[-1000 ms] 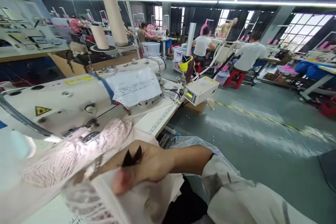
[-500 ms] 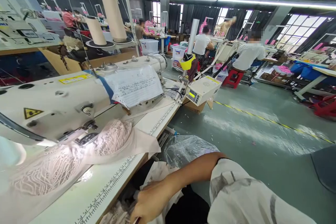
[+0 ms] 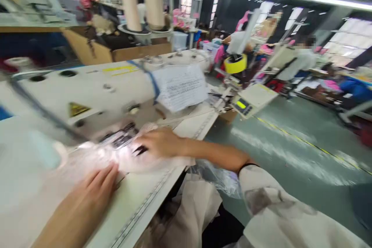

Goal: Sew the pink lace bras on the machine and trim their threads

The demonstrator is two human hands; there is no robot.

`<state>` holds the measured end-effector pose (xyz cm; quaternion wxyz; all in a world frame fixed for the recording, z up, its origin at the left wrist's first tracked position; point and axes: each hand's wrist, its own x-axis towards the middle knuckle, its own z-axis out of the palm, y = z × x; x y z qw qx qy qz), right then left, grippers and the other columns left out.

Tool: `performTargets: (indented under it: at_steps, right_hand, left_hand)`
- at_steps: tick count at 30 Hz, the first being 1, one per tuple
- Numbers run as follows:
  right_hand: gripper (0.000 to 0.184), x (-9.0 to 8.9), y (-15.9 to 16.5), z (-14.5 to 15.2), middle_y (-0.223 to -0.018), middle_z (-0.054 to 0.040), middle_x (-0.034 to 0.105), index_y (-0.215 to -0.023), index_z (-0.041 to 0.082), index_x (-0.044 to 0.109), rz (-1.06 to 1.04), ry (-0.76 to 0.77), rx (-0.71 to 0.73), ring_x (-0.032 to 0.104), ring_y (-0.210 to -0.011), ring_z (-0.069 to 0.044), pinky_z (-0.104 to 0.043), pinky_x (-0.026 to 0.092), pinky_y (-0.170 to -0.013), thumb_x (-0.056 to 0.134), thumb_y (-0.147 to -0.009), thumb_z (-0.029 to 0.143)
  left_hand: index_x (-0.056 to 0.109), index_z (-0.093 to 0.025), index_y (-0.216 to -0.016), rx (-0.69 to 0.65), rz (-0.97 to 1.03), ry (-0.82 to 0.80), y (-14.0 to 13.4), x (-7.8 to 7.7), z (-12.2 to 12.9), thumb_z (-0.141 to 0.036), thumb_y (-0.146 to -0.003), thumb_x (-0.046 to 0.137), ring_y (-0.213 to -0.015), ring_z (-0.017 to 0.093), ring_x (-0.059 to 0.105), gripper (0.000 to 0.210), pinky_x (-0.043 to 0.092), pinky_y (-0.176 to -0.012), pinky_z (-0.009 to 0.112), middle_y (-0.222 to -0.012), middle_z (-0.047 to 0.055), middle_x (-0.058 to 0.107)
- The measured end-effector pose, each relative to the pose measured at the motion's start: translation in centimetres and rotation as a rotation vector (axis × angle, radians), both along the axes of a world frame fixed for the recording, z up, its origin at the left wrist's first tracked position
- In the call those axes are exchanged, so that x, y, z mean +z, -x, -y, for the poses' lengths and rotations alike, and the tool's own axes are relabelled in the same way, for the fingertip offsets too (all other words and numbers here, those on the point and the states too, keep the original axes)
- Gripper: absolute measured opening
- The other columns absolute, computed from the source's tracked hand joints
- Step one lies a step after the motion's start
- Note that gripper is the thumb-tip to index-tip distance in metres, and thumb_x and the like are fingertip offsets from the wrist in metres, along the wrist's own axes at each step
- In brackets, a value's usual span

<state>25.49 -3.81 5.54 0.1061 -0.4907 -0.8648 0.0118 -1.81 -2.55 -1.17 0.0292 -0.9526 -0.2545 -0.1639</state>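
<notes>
My left hand (image 3: 97,190) lies with its fingers stretched out on a pale pink lace bra (image 3: 78,159), at the edge nearest me. Over the bra's right cup, my right hand (image 3: 159,143) is closed around thread snips (image 3: 141,150); their two dark points stick out toward the left, blurred by motion. The bra rests on the white machine bed, partly covered by both hands. Just behind it is the presser foot area (image 3: 124,133) of a white sewing machine (image 3: 95,93), lit by a bright lamp.
Pale fabric (image 3: 197,197) hangs over my lap below the table edge (image 3: 162,192). A written sheet (image 3: 181,87) is fixed to the machine. Thread cones (image 3: 132,11) stand behind it, and a control box (image 3: 254,99) is at the right. Several people sit at machines farther off.
My right hand has risen from the fabric at my lap to the bra on the machine bed. My left hand has come into view on the bra. The camera view has shifted.
</notes>
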Motion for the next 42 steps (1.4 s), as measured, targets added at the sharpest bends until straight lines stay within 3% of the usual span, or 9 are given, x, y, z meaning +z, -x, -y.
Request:
performTargets:
  at_steps: [3, 6, 10, 14, 19, 25, 28, 33, 42]
  right_hand:
    - [0.029, 0.2, 0.1, -2.7, -0.111, -0.0126, 0.077, -0.118, 0.017, 0.071, 0.063, 0.077, -0.106, 0.071, -0.097, -0.025, -0.031, 0.049, -0.077, 0.063, -0.093, 0.029]
    - [0.031, -1.0, 0.2, -5.1, -0.106, -0.0123, 0.078, -0.119, 0.018, 0.073, 0.114, 0.105, -0.138, 0.071, -0.094, -0.027, -0.031, 0.048, -0.078, 0.063, -0.091, 0.027]
    - [0.03, -3.1, 0.3, -6.8, -0.101, -0.008, 0.079, -0.114, 0.024, 0.076, 0.169, 0.051, -0.091, 0.07, -0.09, -0.025, -0.032, 0.047, -0.077, 0.058, -0.09, 0.02]
    - [0.025, -4.4, -0.5, -7.5, -0.091, -0.0104, 0.078, -0.1, 0.021, 0.079, 0.162, -0.056, -0.047, 0.069, -0.086, -0.025, -0.034, 0.046, -0.075, 0.054, -0.093, 0.02]
    - [0.026, -5.6, -2.1, -7.8, -0.092, -0.0108, 0.076, -0.111, 0.018, 0.072, 0.14, -0.052, 0.064, 0.067, -0.082, -0.025, -0.036, 0.048, -0.075, 0.055, -0.091, 0.02]
    - [0.053, -4.8, -1.8, -6.8, -0.098, -0.0048, 0.072, -0.136, 0.025, 0.061, 0.071, 0.089, 0.31, 0.064, -0.087, -0.018, -0.029, 0.05, -0.08, 0.043, -0.089, 0.007]
    - [0.065, -4.2, -1.2, -6.5, -0.096, -0.003, 0.07, -0.14, 0.028, 0.059, 0.044, 0.136, 0.335, 0.063, -0.087, -0.016, -0.028, 0.051, -0.08, 0.04, -0.084, 0.0]
    - [0.07, -4.0, -0.9, -6.5, -0.093, -0.0029, 0.07, -0.138, 0.026, 0.061, 0.037, 0.126, 0.352, 0.063, -0.085, -0.017, -0.029, 0.053, -0.079, 0.041, -0.077, -0.002]
    - [0.069, -4.5, -0.8, -6.2, -0.089, -0.0035, 0.069, -0.14, 0.025, 0.059, 0.045, 0.057, 0.361, 0.062, -0.083, -0.019, -0.03, 0.052, -0.078, 0.041, -0.078, 0.0]
  left_hand:
    - [0.066, -0.016, -0.091, 0.094, -0.208, 0.066, -2.2, 3.8, 0.9, -0.009, -0.098, 0.042, -0.079, 0.024, 0.063, 0.026, 0.052, -0.069, 0.038, -0.087, 0.008, 0.069]
    - [0.064, -0.015, -0.094, 0.155, -0.309, 0.123, -3.6, 5.3, 0.8, -0.008, -0.095, 0.049, -0.08, 0.023, 0.061, 0.016, 0.049, -0.068, 0.035, -0.091, 0.008, 0.068]
    - [0.064, -0.01, -0.098, 0.136, -0.325, 0.05, -3.6, 4.7, 0.7, -0.007, -0.095, 0.045, -0.09, 0.026, 0.058, 0.02, 0.049, -0.071, 0.037, -0.101, 0.014, 0.065]
    - [0.064, -0.007, -0.104, 0.101, -0.246, 0.056, -3.4, 4.0, 0.6, -0.001, -0.095, 0.034, -0.087, 0.024, 0.057, 0.031, 0.049, -0.073, 0.036, -0.108, 0.017, 0.066]
    - [0.064, -0.006, -0.098, 0.097, -0.231, 0.03, -3.4, 3.9, 0.4, 0.0, -0.094, 0.035, -0.085, 0.026, 0.058, 0.03, 0.047, -0.068, 0.037, -0.117, 0.023, 0.065]
    - [0.058, 0.003, -0.123, 0.159, -0.262, -0.084, -3.7, 3.5, 1.0, 0.003, -0.091, 0.037, -0.092, 0.028, 0.062, 0.038, 0.047, -0.069, 0.037, -0.123, 0.026, 0.065]
    - [0.054, 0.004, -0.132, 0.198, -0.265, -0.156, -3.6, 3.2, 1.1, 0.003, -0.091, 0.037, -0.093, 0.029, 0.063, 0.044, 0.044, -0.063, 0.036, -0.126, 0.024, 0.065]
    - [0.062, -0.004, -0.122, 0.21, -0.259, -0.175, -3.3, 3.0, 0.7, 0.001, -0.093, 0.037, -0.087, 0.026, 0.062, 0.038, 0.039, -0.06, 0.035, -0.122, 0.02, 0.067]
    - [0.064, -0.009, -0.114, 0.187, -0.168, -0.159, -2.4, 2.3, -1.1, 0.0, -0.095, 0.04, -0.089, 0.026, 0.061, 0.031, 0.039, -0.067, 0.036, -0.118, 0.015, 0.07]
